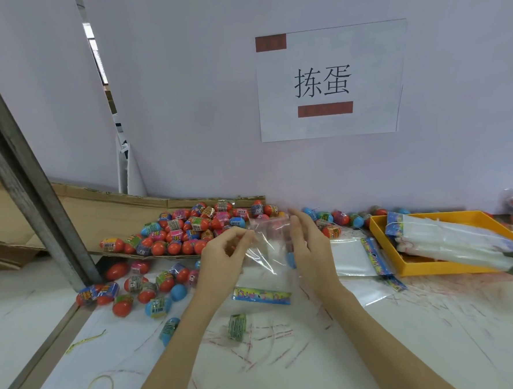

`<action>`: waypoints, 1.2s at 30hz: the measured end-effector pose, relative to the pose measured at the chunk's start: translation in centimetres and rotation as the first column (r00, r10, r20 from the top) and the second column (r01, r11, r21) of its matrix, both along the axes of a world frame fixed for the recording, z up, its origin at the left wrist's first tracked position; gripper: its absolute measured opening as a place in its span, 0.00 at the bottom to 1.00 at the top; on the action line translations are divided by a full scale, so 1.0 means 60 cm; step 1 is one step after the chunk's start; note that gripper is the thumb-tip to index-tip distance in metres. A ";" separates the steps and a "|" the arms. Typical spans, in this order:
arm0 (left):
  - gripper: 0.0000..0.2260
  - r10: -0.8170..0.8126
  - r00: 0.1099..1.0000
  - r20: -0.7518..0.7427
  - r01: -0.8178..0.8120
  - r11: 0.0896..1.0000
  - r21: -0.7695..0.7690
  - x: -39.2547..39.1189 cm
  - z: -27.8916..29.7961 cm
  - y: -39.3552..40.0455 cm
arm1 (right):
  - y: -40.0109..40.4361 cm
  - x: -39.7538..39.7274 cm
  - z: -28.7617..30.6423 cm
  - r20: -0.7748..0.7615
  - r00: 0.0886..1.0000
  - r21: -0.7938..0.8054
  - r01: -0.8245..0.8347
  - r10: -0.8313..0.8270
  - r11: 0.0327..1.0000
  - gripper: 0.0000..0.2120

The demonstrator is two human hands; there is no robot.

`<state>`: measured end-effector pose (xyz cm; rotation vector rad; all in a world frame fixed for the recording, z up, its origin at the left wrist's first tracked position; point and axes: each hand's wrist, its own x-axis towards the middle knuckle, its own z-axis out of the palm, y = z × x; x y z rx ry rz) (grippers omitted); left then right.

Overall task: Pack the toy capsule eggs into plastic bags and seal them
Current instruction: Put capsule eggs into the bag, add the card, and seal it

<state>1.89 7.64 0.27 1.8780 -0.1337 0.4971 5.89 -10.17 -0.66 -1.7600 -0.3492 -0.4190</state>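
Holding one bag (265,254), two hands (223,256) (309,245); eggs (185,231) uncountable.

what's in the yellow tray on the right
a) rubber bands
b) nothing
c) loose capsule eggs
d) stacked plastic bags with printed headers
d: the yellow tray holds a pile of flat clear plastic bags with colourful printed header strips; the loose eggs lie in a heap further left, outside it.
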 end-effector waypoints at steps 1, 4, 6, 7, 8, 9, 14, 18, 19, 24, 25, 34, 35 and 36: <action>0.07 0.006 1.000 -0.005 -0.006 1.000 0.011 0.000 -0.001 -0.001 | -0.001 0.000 0.002 -0.024 0.999 0.056 -0.047 0.048 0.997 0.16; 0.06 0.021 0.999 -0.024 -0.022 1.000 -0.019 0.001 0.000 -0.001 | 0.000 0.002 -0.002 0.039 0.998 0.041 -0.049 0.047 0.998 0.11; 0.05 -0.037 0.994 -0.100 0.025 0.992 -0.122 0.001 0.003 0.000 | 0.000 0.006 -0.005 0.055 0.998 0.063 -0.035 0.031 0.997 0.08; 0.07 -0.088 0.984 -0.152 0.060 0.982 -0.180 0.000 0.005 -0.001 | -0.001 0.007 -0.007 0.062 0.998 0.062 -0.029 0.025 0.998 0.07; 0.11 -0.135 0.973 -0.190 0.092 0.971 -0.219 -0.002 0.006 -0.001 | -0.001 0.007 -0.008 0.076 0.997 0.044 -0.021 0.017 0.999 0.07; 0.14 -0.163 0.966 -0.202 0.115 0.966 -0.230 -0.003 0.005 -0.002 | -0.002 0.007 -0.010 0.105 0.994 0.001 -0.002 0.002 1.000 0.07; 0.13 -0.073 0.992 -0.102 0.071 0.997 -0.023 -0.002 0.001 -0.001 | 0.002 0.008 -0.011 0.417 0.895 -0.292 0.299 -0.161 0.908 0.11; 0.13 -0.065 0.997 -0.043 0.069 0.993 0.096 -0.002 -0.001 -0.001 | 0.013 0.000 -0.008 0.465 0.882 -0.315 0.246 -0.078 0.917 0.13; 0.13 -0.064 0.997 -0.038 0.068 0.991 0.118 -0.002 -0.001 0.001 | 0.015 -0.001 -0.008 0.461 0.885 -0.313 0.227 -0.061 0.922 0.12; 0.10 0.006 1.000 0.010 -0.008 0.986 0.169 0.000 -0.002 0.005 | 0.008 -0.003 0.001 0.425 0.903 -0.236 0.183 -0.068 0.954 0.04; 0.09 0.031 0.999 0.012 -0.032 0.989 0.145 0.000 -0.003 0.005 | 0.006 -0.004 0.002 0.411 0.909 -0.224 0.170 -0.065 0.960 0.04; 0.26 0.005 0.972 -0.235 -0.088 0.936 -0.342 0.002 0.006 0.019 | 0.004 -0.002 0.005 0.036 0.998 0.060 0.041 -0.043 0.997 0.07; 0.25 -0.051 0.967 -0.250 -0.051 0.921 -0.385 0.002 0.004 0.020 | 0.002 -0.001 0.007 0.004 1.000 0.101 0.001 -0.002 0.995 0.05; 0.23 -0.079 0.966 -0.246 -0.027 0.915 -0.403 0.002 0.003 0.019 | 0.000 0.000 0.009 -0.035 0.998 0.145 -0.051 0.056 0.988 0.02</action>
